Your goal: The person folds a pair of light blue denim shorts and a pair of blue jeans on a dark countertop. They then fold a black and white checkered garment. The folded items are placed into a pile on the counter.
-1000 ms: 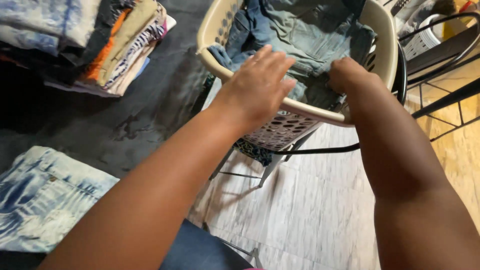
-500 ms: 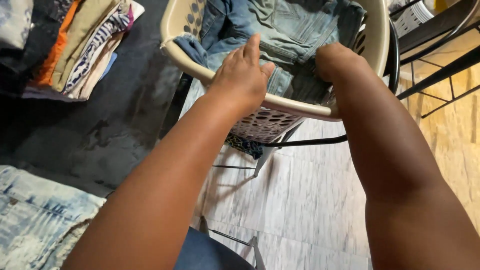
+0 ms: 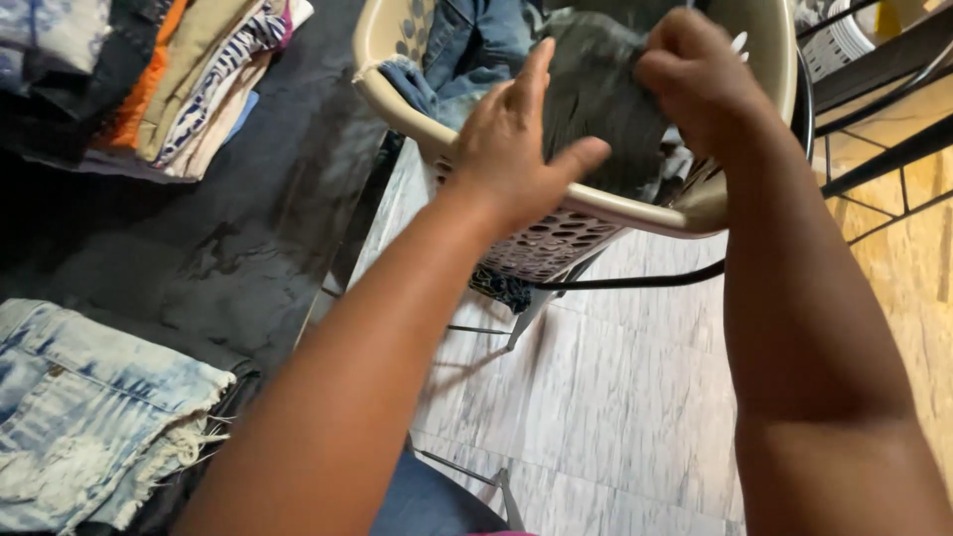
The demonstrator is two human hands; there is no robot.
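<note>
Right now a dark grey garment (image 3: 596, 94) is held up at the near rim of a beige laundry basket (image 3: 635, 213), and it is gripped from two sides. The right hand (image 3: 700, 74) is closed in a fist on the garment's upper right edge, while the left hand (image 3: 511, 149) is laid against its left side, fingers stretched upward and thumb pushed out across the cloth (a flat, spread pinch and not a fist). The garment lies between the two hands, straight ahead of the person and above the basket's near wall; its long axis appears to run up and down, hanging from the right fist toward the rim, though its lower part is hidden behind the rim. Neither hand is clearly nearer, since both are touching it. Blue jeans (image 3: 476, 45) are seen deeper in the basket, behind and to the left of the garment. The basket is carried on a black metal frame (image 3: 635, 281) over a pale tiled floor (image 3: 615, 397). Well apart, to the left, a pile of folded clothes (image 3: 189, 89) is stacked on a dark surface, and a pair of bleached denim shorts (image 3: 89, 407) lies nearer the person.
</note>
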